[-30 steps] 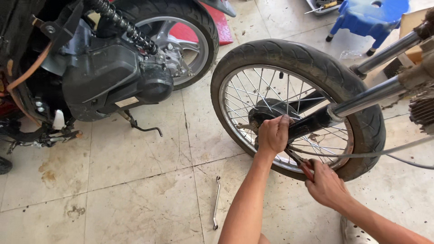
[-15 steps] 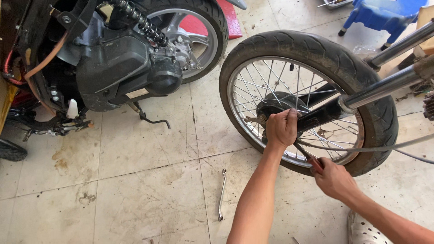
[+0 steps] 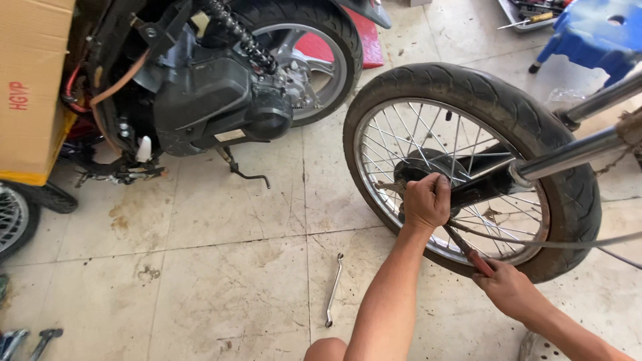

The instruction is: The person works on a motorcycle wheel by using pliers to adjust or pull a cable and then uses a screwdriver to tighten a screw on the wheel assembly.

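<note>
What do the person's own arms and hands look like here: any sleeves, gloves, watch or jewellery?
Both forearms are bare as far as the frame shows, with no sleeve in view. The left hand and right hand wear no gloves. No watch, bracelet or ring is visible on either wrist or on the fingers that show. Any marks or grime on them are too small to tell.

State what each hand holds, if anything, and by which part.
The right hand holds a red-handled tool by its handle. The left hand is closed at the spoked wheel's hub; what it grips is hidden.
</note>
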